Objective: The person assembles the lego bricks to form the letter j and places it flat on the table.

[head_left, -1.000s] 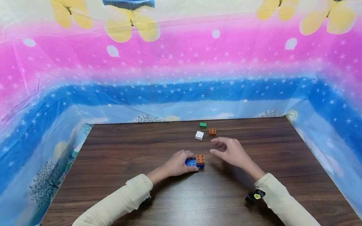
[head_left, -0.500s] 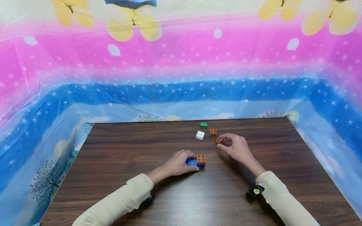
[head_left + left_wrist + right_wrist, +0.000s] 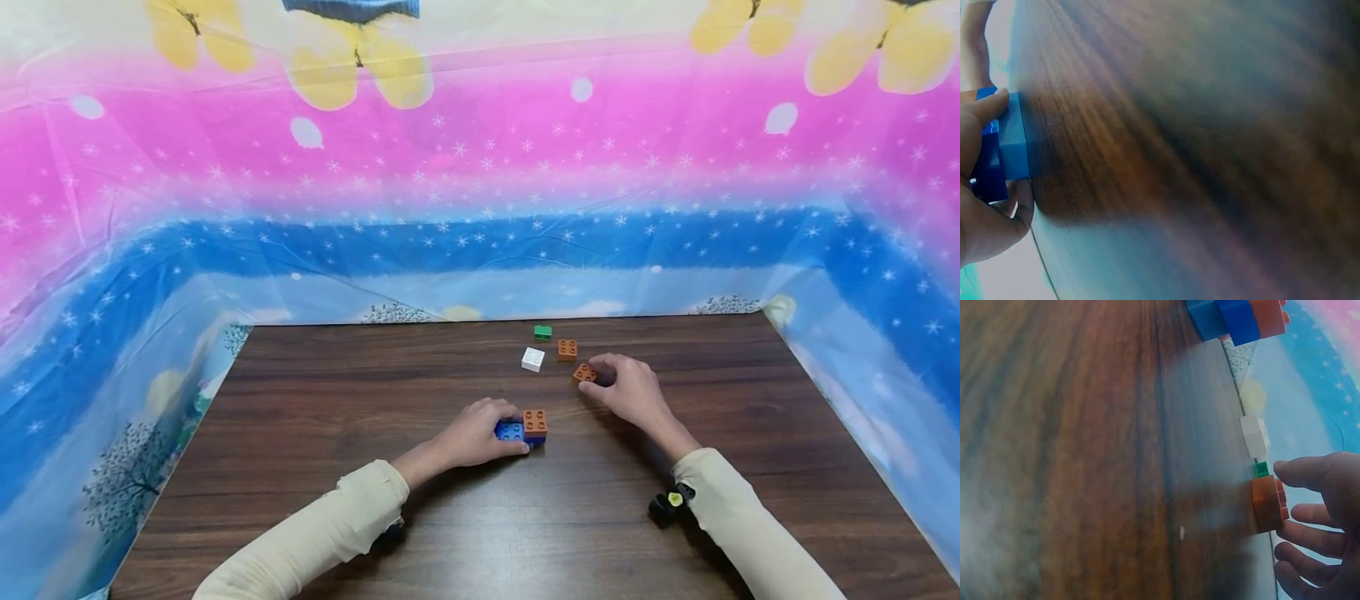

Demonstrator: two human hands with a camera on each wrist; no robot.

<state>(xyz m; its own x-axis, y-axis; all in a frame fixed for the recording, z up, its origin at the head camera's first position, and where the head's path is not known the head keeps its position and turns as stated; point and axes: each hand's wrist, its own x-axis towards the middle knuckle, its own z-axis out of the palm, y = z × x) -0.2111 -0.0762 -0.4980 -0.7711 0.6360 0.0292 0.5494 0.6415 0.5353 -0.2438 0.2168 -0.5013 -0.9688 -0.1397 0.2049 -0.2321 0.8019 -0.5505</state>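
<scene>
My left hand (image 3: 477,431) grips a small stack of toy building bricks, its thumb and fingers on either side. In the left wrist view, a lighter blue brick (image 3: 1015,137) is lowest, against a dark blue brick (image 3: 990,169). An orange brick (image 3: 535,422) with studs up tops the stack's right end. The right hand (image 3: 628,392) is over the table, thumb and fingers spread about another orange brick (image 3: 585,373). In the right wrist view, the fingertips are right at the studded top of an orange brick (image 3: 1266,505).
Behind that brick lie a third orange brick (image 3: 567,350), a white brick (image 3: 533,359) and a small green brick (image 3: 543,332). They rest on a dark wooden table (image 3: 337,375). A printed cloth (image 3: 480,242) rises along the table's back and sides.
My right hand has shifted right and slightly back, and the orange brick at its fingertips has come into sight. The left hand keeps its hold on the stack.
</scene>
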